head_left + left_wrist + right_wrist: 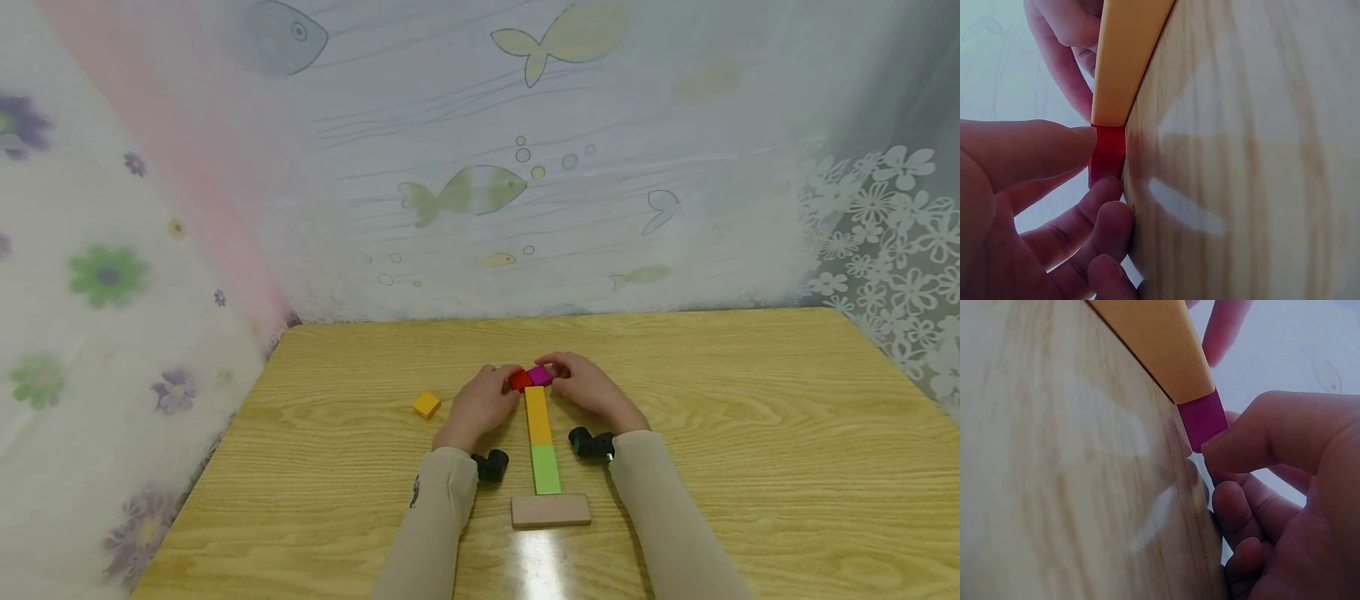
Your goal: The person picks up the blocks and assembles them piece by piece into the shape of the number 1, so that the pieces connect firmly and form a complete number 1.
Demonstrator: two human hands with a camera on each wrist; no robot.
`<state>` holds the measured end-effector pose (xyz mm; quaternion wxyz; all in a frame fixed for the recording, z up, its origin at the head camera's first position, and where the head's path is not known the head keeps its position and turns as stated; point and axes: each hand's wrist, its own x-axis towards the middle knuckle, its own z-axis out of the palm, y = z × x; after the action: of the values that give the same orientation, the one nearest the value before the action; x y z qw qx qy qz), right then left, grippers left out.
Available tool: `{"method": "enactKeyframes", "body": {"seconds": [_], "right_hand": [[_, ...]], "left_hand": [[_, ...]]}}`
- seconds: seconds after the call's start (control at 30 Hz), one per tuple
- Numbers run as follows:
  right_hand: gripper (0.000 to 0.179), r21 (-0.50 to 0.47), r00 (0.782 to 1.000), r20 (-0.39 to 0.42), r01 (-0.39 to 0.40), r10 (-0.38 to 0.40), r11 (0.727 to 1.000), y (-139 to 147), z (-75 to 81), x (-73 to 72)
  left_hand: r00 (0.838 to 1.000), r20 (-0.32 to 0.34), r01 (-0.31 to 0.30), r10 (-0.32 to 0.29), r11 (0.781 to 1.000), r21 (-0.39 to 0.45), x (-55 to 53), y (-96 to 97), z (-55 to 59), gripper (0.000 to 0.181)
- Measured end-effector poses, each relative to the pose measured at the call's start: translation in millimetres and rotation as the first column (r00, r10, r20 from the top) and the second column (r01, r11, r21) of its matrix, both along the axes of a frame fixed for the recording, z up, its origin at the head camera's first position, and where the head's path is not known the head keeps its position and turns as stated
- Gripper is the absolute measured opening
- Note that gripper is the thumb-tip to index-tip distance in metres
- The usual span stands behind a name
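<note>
My left hand (480,405) pinches a small red block (519,382) between thumb and fingers, low on the wooden table. Opposite it, my right hand (591,390) has thumb and fingers on a magenta block (540,376). The two blocks sit side by side at the far end of a long orange block (537,417). In the left wrist view the red block (1107,153) meets the orange block's end; in the right wrist view the magenta block (1204,420) does likewise. A light green block (546,469) continues the line nearer me, ending at a plain wooden block (551,510) laid crosswise.
A yellow square block (427,406) lies apart, left of my left hand. Black wrist cameras (492,466) hang beside both forearms, flanking the row of blocks. A curtain printed with fish (480,192) stands behind the table's far edge (675,314).
</note>
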<state>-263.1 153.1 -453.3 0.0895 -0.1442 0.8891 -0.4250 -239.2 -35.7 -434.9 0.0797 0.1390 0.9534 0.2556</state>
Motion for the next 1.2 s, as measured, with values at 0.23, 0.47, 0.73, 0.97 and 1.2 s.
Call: {"method": "enactKeyframes", "body": {"seconds": [0.23, 0.47, 0.73, 0.97, 1.2], "right_hand": [[0.036, -0.009, 1.000, -0.007, -0.005, 0.005, 1.000, -0.6, 3.0, 0.6], [0.037, -0.013, 1.000, -0.008, -0.018, 0.018, 1.000, -0.6, 1.9, -0.2], [0.037, -0.006, 1.000, -0.008, -0.013, 0.013, 1.000, -0.8, 2.1, 0.0], [0.037, 0.004, 1.000, -0.013, -0.019, 0.019, 1.000, 0.5, 1.7, 0.6], [0.037, 0.012, 0.999, -0.022, -0.028, 0.028, 1.000, 1.3, 1.3, 0.9]], "left_hand": [[1.000, 0.003, -0.001, 0.001, 1.000, 0.012, -0.4, -1.3, 1.1, 0.042], [0.999, 0.048, -0.005, 0.001, 0.996, 0.087, -1.6, -6.6, 1.8, 0.045], [0.994, 0.110, -0.032, 0.012, 0.983, 0.182, -3.3, -13.8, 1.9, 0.041], [0.996, 0.062, -0.075, 0.062, 0.974, 0.216, -3.7, -19.9, 2.9, 0.034], [0.993, 0.062, -0.109, 0.097, 0.969, 0.221, -4.6, -32.4, 4.1, 0.028]]}}
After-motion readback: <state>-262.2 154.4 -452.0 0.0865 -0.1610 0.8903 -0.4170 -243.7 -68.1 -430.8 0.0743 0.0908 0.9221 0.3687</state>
